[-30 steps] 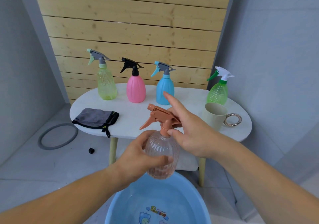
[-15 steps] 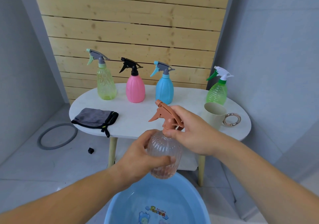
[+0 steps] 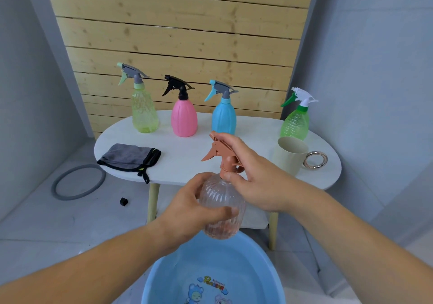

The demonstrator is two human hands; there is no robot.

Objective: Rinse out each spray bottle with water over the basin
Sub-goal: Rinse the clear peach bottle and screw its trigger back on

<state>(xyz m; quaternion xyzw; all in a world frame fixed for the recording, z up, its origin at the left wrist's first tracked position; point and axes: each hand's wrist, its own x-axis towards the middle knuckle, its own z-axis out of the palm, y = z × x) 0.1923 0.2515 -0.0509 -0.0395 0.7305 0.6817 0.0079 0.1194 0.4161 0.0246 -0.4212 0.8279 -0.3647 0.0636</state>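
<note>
plank wall (image 3: 178,34): pale wooden slats, far beyond the fingers, behind everything else.
table (image 3: 187,156): white oval top on light wooden legs, just beyond the fingers of both hands; it carries four bottles, a cup and a cloth.
basin (image 3: 248,268): blue plastic, on the floor straight below the fingers; a cartoon print shows on its bottom; whether water stands in it cannot be told.
floor ring (image 3: 78,182): grey hoop lying flat, well off to the left of the left-hand fingers.
cloth (image 3: 130,157): grey with black edging, folded on the table's left end, left of and beyond the left fingers.
clear bottle (image 3: 221,200): ribbed and pink-tinted, upright between both hands, in the air over the basin's far rim; the tint deepens toward the base, but no liquid level can be made out.
left hand (image 3: 187,212): fingers curled round the bottle's body, the thumb lying across its near face.
right hand (image 3: 255,179): fingers folded over the top of the brown trigger head (image 3: 222,158), thumb pressed at the collar where the head meets the bottle.
yellow-green bottle (image 3: 144,111): translucent, leftmost of the row beyond the fingers; fill unclear.
pink bottle (image 3: 184,118): opaque, black trigger; contents hidden.
blue bottle (image 3: 223,118): opaque, straight beyond the right fingertips; contents hidden.
green bottle (image 3: 295,123): translucent, white-and-green trigger, beyond and right of the right hand, just behind the cup.
cup (image 3: 289,156): beige, upright, metal ring handle (image 3: 315,160), right of the right-hand fingers; its bottom is out of sight.
black cube (image 3: 123,201): small, on the floor left of the left fingers, between the floor ring and a table leg.
</note>
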